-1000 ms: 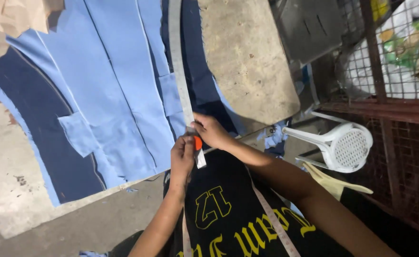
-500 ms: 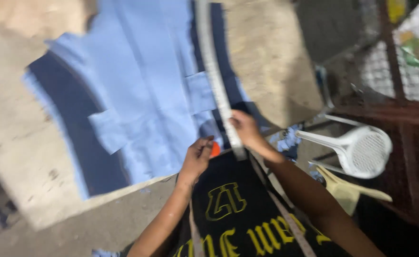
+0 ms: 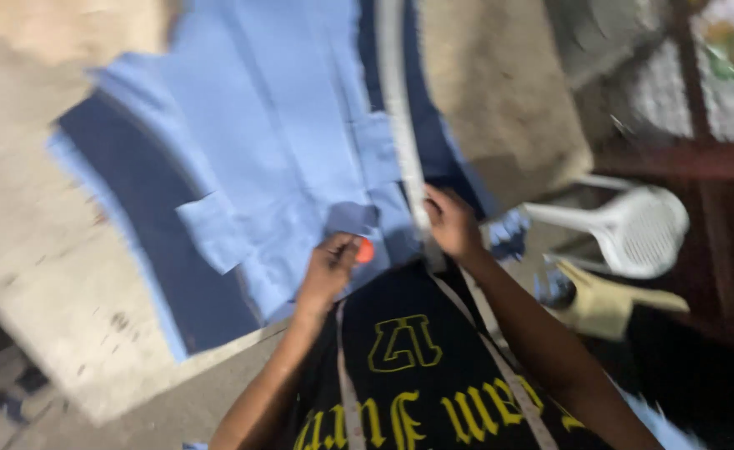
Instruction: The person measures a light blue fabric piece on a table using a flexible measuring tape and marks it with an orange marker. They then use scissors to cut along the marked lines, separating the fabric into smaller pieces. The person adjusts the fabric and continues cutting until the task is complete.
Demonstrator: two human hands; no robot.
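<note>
Left hand (image 3: 329, 267), at about 6 o'clock of the cloth stack: fingers curled together, pinching a small orange marker (image 3: 366, 250), probably tailor's chalk, its tip just touching the near edge of the light blue fabric (image 3: 283, 142). Right hand (image 3: 454, 223), at 3 o'clock of the left: fingers closed down on the near end of a long pale ruler (image 3: 400, 125), pressing it flat; how tightly cannot be told through the motion blur. The ruler runs from the right hand toward 12 o'clock across the light blue fabric and the dark navy fabric (image 3: 154, 225) beneath it, all spread on a worn grey surface (image 3: 33, 275). A measuring tape (image 3: 500, 367) hangs over the person's dark shirt. A white plastic chair (image 3: 633, 229) lies at 3 o'clock, well apart.

Marking well likely calls for steady downward pressure on the ruler so it cannot pivot, the chalk held against its edge, and the layers smoothed flat first.
</note>
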